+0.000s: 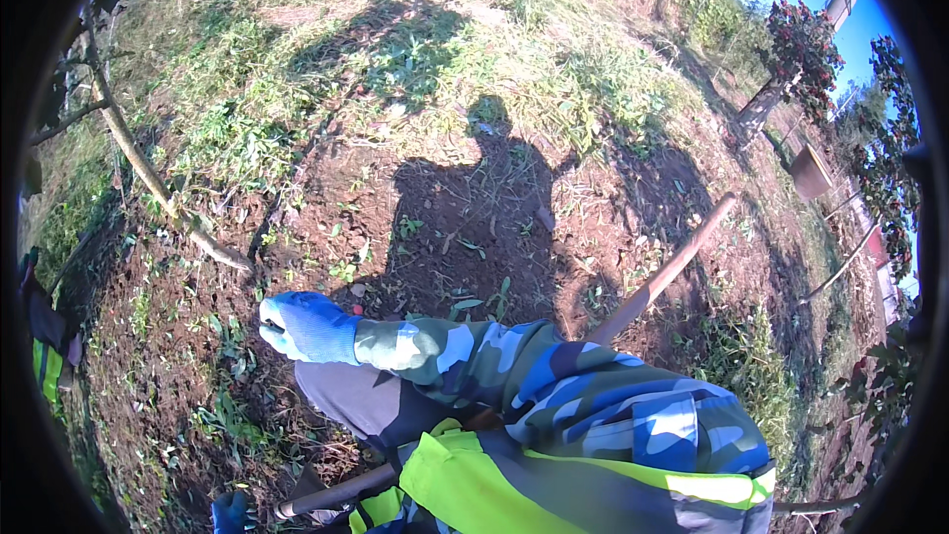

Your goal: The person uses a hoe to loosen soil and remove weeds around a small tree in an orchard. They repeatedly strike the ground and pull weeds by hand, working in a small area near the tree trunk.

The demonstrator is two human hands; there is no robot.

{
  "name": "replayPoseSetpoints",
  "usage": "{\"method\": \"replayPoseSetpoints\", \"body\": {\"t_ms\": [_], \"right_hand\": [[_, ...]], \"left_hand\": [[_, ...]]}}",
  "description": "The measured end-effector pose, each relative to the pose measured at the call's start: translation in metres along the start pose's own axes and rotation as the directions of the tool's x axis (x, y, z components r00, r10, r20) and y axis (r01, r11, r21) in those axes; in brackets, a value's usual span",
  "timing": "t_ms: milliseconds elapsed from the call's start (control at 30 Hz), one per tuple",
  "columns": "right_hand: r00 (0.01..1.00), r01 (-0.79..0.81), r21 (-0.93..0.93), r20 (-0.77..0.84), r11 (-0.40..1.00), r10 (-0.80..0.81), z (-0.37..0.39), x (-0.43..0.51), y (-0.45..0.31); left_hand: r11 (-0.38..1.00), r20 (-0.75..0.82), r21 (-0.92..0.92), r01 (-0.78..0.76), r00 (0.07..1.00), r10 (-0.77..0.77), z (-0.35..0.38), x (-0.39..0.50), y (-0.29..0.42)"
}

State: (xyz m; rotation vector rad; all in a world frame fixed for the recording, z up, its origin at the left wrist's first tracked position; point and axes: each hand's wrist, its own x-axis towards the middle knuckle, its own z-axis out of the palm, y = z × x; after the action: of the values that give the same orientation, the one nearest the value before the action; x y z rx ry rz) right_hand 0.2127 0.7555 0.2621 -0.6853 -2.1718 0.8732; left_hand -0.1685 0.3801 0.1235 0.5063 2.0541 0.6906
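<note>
My right arm, in a camouflage sleeve, reaches across to the left. My right hand (308, 326), in a blue knit glove, is curled above the soil; whether anything lies inside the fingers is hidden. A small red fruit (357, 309) shows beside its wrist. At the bottom edge only part of my left hand (230, 512) is visible, also in a blue glove, near the end of a wooden handle (334, 493). Another stretch of wooden handle (660, 278) slants up past my right sleeve. My body hides whether the two stretches are one tool.
A thin tree trunk (133, 148) leans at the left. Another person in a high-visibility vest (48, 367) is at the left rim. Cut weeds (445, 67) cover the slope ahead. Up right stands a thicker trunk (764, 107) with a brown board-like object (809, 172) nearby.
</note>
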Motion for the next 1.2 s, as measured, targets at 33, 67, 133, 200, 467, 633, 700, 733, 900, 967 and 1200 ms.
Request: {"method": "replayPoseSetpoints", "body": {"t_ms": [33, 67, 133, 200, 467, 633, 700, 733, 900, 967, 1200], "right_hand": [[1.0, -0.008, 0.0, 0.008, 1.0, 0.008, 0.0, 0.0, 0.0], [1.0, -0.022, 0.02, 0.006, 1.0, 0.022, 0.0, 0.0, 0.001], [1.0, -0.015, 0.019, -0.006, 1.0, 0.015, -0.002, 0.0, 0.001], [1.0, -0.013, 0.01, 0.007, 1.0, 0.013, -0.004, 0.0, 0.001], [0.99, -0.072, 0.006, 0.126, 0.997, 0.071, -0.014, 0.003, -0.005], [0.99, -0.028, 0.01, 0.14, 1.0, 0.027, -0.017, 0.003, -0.005], [0.985, -0.09, 0.051, 0.152, 0.995, 0.081, -0.016, 0.003, -0.005], [0.992, -0.048, 0.006, 0.116, 0.999, 0.047, -0.015, 0.003, -0.005], [0.991, -0.046, 0.028, 0.129, 0.999, 0.042, -0.014, 0.004, -0.003], [0.987, -0.039, 0.007, 0.155, 0.999, 0.037, -0.012, 0.004, -0.002], [0.949, 0.059, -0.076, 0.313, 0.995, -0.033, -0.002, 0.014, -0.014]], "left_hand": [[1.0, 0.006, -0.006, 0.013, 1.0, -0.013, 0.0, 0.001, 0.0], [1.0, 0.012, -0.013, 0.026, 1.0, -0.026, -0.001, 0.003, -0.001], [0.998, 0.027, -0.025, 0.053, 0.998, -0.052, -0.003, 0.006, -0.002], [0.997, 0.048, -0.044, 0.055, 0.997, -0.053, -0.005, 0.009, -0.003], [0.993, 0.018, -0.078, 0.088, 0.996, -0.087, 0.0, -0.005, 0.014], [0.998, 0.038, 0.043, 0.042, 0.998, -0.044, 0.014, -0.033, 0.054], [0.993, 0.021, 0.085, 0.082, 0.996, -0.084, 0.016, -0.04, 0.062], [0.993, 0.039, 0.082, 0.088, 0.995, -0.092, 0.015, -0.042, 0.064], [0.991, 0.002, 0.117, 0.062, 0.998, -0.063, 0.014, -0.04, 0.055], [0.978, -0.057, 0.208, 0.009, 0.998, 0.003, 0.013, -0.037, 0.05], [0.977, -0.062, 0.205, -0.049, 0.996, 0.063, 0.011, -0.041, 0.049]]}}
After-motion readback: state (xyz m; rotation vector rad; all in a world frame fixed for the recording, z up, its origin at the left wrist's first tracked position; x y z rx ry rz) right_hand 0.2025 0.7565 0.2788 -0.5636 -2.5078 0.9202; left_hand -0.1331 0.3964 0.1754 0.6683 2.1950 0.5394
